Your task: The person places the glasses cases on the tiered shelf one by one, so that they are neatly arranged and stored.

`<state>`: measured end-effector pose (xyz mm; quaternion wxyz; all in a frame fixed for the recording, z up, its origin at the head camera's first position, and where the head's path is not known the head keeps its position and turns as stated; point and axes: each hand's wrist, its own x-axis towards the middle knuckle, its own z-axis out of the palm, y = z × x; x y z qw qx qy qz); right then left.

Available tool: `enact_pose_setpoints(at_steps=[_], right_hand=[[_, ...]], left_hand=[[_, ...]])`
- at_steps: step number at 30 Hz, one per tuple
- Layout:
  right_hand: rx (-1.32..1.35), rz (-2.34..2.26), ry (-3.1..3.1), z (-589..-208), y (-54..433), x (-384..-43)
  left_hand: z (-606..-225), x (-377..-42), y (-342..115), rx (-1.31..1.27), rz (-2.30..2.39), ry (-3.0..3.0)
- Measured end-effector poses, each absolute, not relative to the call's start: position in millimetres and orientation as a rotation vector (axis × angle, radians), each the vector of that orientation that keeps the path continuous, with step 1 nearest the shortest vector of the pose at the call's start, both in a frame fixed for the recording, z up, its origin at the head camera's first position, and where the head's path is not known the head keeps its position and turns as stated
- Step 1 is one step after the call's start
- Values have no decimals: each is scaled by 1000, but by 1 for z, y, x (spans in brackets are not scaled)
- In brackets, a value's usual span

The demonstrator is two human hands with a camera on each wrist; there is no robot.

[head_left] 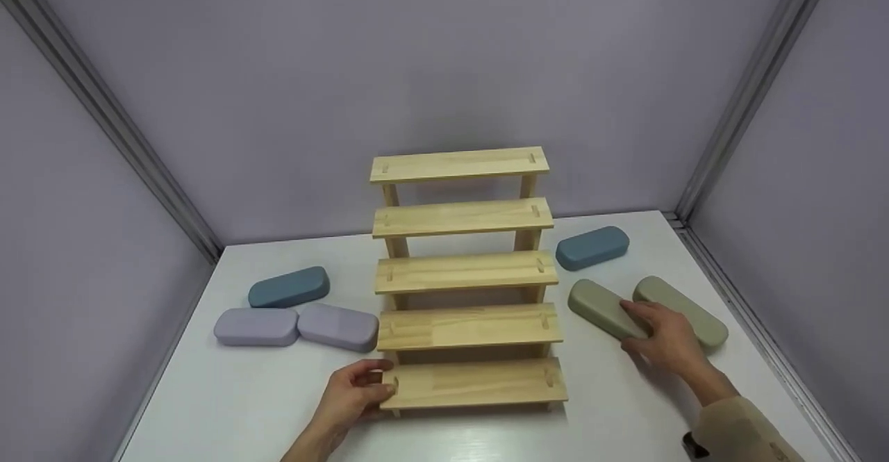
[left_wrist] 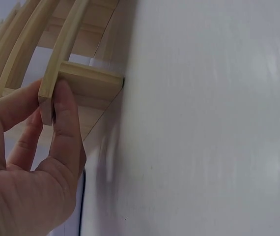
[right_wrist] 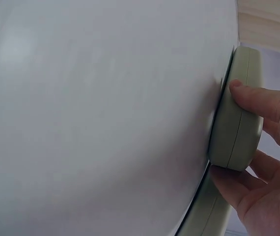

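Observation:
A pale wooden stepped rack point(head_left: 467, 273) with several shelves stands mid-table. My left hand point(head_left: 352, 394) pinches the left end of its lowest shelf point(head_left: 479, 383); in the left wrist view, thumb and fingers close on that board's end point(left_wrist: 64, 54) from above and below. On the right, my right hand point(head_left: 663, 337) grips the near end of a sage-green glasses case point(head_left: 601, 306). Its lid seam shows in the right wrist view, where the thumb lies along the side of the case point(right_wrist: 238, 118). A second green glasses case point(head_left: 684, 309) lies just right of it.
A blue glasses case point(head_left: 592, 247) lies right of the rack, near the back. On the left are another blue case point(head_left: 289, 287) and two lilac cases, one point(head_left: 257, 326) beside the other point(head_left: 339, 326). Grey walls point(head_left: 458, 66) enclose the white table point(head_left: 229, 406) at back and sides.

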<state>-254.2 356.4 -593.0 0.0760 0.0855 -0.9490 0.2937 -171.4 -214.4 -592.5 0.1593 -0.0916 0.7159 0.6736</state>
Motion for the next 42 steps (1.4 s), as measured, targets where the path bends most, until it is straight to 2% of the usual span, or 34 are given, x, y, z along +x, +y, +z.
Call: enact_pose_setpoints(at_steps=[22, 37, 42], right_hand=[[288, 922, -2690, -574, 352, -251], [394, 1068, -2530, -493, 348, -240], [504, 1080, -2363, -460, 345, -240]], left_hand=[[-595, -171, -211, -356, 1924, 2083], [-596, -169, -212, -331, 1946, 2094], [-595, -168, -211, -344, 1939, 2107]])
